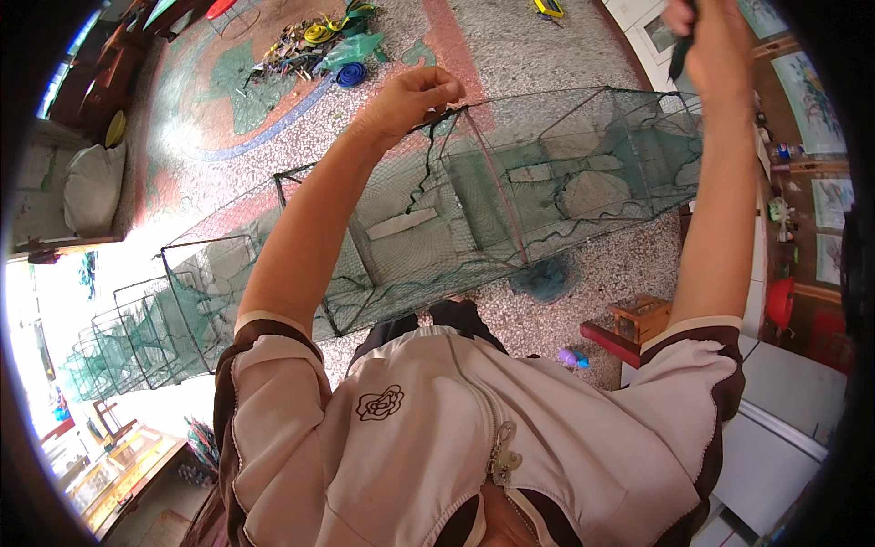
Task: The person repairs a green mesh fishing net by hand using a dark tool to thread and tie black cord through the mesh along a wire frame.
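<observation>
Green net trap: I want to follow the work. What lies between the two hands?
In the head view, net trap mesh and frame span from left hand to right hand.

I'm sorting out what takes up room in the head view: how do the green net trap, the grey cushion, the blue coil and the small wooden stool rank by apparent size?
1. green net trap, by far the largest
2. grey cushion
3. small wooden stool
4. blue coil
The last two look close, and differing distance from the camera leaves their order unsure.

Setting: home room used as net-making workspace; speckled terrazzo floor (547,55) beyond the fingers; framed pictures (807,91) on wall right of them; cushion (91,182) far left; cord coils (328,41) ahead.
</observation>
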